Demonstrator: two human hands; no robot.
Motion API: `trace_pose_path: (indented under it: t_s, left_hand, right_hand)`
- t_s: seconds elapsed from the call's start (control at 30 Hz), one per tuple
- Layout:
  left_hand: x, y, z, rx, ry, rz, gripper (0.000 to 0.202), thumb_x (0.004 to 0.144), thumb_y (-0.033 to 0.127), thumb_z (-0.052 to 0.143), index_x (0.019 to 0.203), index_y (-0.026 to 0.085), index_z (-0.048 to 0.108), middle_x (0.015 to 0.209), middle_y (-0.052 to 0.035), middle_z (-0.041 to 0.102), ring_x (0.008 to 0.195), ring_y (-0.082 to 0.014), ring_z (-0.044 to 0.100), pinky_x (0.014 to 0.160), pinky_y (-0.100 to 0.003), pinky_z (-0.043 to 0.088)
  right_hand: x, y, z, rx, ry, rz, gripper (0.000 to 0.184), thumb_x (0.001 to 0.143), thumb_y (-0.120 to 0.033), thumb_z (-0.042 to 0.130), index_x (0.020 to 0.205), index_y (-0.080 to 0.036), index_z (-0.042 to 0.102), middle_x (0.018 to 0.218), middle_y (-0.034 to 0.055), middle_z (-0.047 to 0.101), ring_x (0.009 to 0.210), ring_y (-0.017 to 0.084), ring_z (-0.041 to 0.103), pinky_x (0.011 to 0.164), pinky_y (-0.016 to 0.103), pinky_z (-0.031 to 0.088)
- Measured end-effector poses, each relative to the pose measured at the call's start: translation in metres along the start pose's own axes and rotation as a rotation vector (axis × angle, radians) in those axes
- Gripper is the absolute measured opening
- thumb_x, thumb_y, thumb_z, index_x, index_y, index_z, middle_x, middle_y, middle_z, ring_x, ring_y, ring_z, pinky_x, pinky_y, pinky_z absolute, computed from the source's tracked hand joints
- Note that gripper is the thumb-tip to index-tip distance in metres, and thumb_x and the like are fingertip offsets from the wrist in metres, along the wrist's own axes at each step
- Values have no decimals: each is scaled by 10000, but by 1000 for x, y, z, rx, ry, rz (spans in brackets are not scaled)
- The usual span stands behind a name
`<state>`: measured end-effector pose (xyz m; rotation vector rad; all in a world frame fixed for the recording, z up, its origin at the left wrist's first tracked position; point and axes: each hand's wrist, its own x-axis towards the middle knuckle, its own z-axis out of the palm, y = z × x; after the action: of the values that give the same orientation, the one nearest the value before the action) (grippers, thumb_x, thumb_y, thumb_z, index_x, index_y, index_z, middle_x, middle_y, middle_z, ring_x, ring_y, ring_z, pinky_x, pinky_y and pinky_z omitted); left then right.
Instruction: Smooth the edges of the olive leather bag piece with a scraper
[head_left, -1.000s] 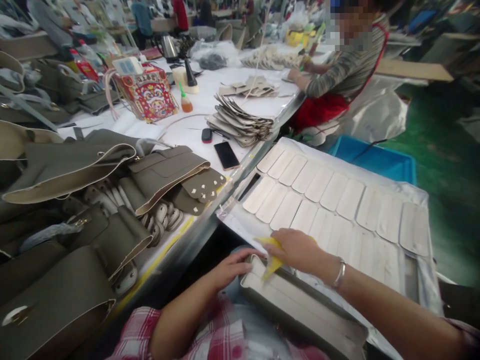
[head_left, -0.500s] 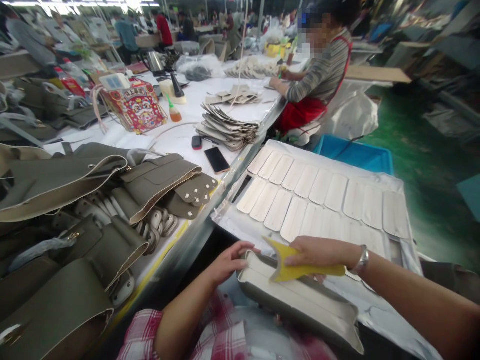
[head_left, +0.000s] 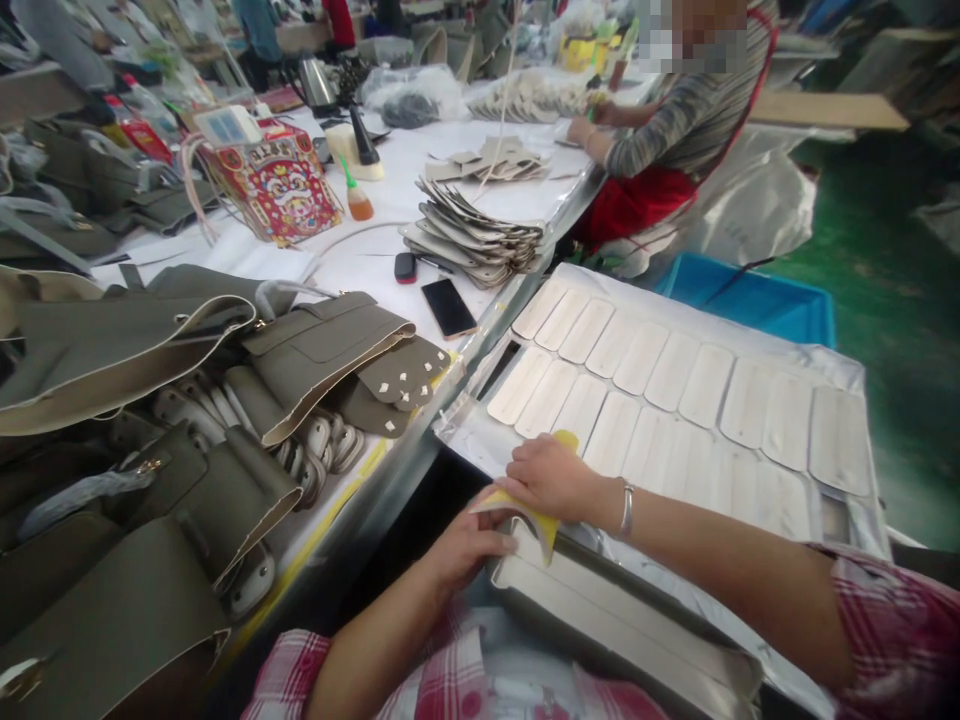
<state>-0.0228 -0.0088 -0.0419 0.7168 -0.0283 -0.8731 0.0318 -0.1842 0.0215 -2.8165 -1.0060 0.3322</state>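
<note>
On my lap lies a long olive leather piece (head_left: 600,610) with a cream inner face. My left hand (head_left: 465,545) grips its near end. My right hand (head_left: 551,478) presses a yellow cloth (head_left: 544,525) down on that same end, the cloth folded under the fingers. A metal bracelet sits on my right wrist. Just beyond my hands, rows of cream oval leather panels (head_left: 652,380) lie flat on a white sheet.
Olive bag parts (head_left: 187,400) pile up on the table at left. A phone (head_left: 448,307), a stack of cut pieces (head_left: 472,240) and a red patterned bag (head_left: 281,185) lie farther back. A person in a striped top (head_left: 675,130) works at the far end. A blue bin (head_left: 750,305) stands behind.
My right hand has slid the yellow cloth from the middle of the piece back to its near end, close to my left hand. The view tilted slightly.
</note>
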Motion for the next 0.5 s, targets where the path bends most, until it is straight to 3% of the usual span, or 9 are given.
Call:
trace_pose_path:
  t_s: [0.27,0.5]
  left_hand:
    - [-15,-12,-1,202,226,33,528,649,232,718,1133,182,510,988,-31,567,853,-165,539,763,-234,421]
    - [-30,-20,2,248,234,38,559,720,344,696,1210,204,467,1046,-40,570,935,-191,542,795,-254,429]
  right_hand:
    - [23,-1,-2,17,55,-405,446,943,-384,343,642,-151,575,633,35,566,602,148,425,679,341,242]
    - [22,-4,-3,-10,39,-456,440,943,-379,344,661,-160,599,646,36,592,589,154,440,670,341,237]
